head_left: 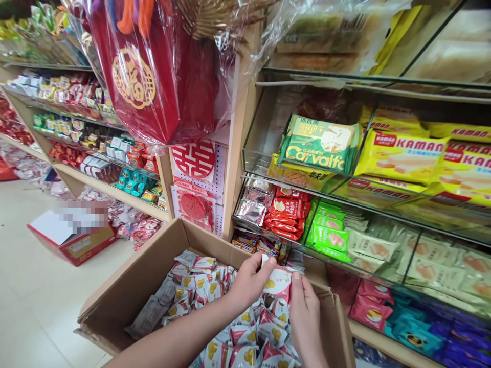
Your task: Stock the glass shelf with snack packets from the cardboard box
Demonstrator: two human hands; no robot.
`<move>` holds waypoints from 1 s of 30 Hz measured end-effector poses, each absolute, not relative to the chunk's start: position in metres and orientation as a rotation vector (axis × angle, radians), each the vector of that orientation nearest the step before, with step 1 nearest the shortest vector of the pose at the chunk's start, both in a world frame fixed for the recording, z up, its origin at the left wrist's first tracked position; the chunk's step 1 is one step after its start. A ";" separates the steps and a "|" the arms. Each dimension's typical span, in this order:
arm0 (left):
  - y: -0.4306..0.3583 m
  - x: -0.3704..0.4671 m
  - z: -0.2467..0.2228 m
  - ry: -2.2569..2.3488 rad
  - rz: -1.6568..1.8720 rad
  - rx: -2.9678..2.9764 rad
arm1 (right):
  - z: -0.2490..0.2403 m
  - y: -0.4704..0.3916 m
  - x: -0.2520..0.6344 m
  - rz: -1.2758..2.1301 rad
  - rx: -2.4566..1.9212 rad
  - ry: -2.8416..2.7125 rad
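Between my two hands is a small white-and-pink snack packet (279,282) with a yellow picture on it. My left hand (251,280) pinches its left side with thumb and fingers, and my right hand (304,306) grips its right edge. Both hands are above an open cardboard box (111,301). Inside the box lie many similar wrapped packets (209,291), some turned to their silver-grey backs. My forearms cover part of the box's contents.
Glass-fronted shelves at right hold green biscuit packs (318,143), yellow wafer packs (402,156) and red packets (287,212). A red gift bag (153,71) in clear wrap hangs above the box. A red carton (74,245) stands on the tiled floor at left, before more candy shelves.
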State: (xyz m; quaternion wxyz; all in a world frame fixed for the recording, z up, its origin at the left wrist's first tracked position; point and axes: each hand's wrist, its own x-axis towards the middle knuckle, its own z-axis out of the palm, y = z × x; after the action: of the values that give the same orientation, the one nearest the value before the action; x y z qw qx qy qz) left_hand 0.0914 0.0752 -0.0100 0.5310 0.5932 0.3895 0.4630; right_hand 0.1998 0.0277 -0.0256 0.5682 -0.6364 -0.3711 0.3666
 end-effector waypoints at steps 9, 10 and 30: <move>0.080 0.091 -0.023 1.158 1.139 1.593 | -0.026 0.020 0.205 0.606 -1.689 -1.048; 0.079 0.090 -0.022 1.166 1.142 1.603 | -0.026 0.020 0.206 0.615 -1.662 -1.050; 0.067 0.088 0.009 0.791 1.038 1.112 | -0.022 0.003 0.193 1.352 -1.182 -0.927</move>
State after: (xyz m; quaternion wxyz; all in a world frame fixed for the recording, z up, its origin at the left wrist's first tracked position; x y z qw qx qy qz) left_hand 0.0880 0.0670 0.0093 0.6544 0.4905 0.3488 0.4579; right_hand 0.1929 0.0029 -0.0223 0.5313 -0.4953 -0.3887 0.5669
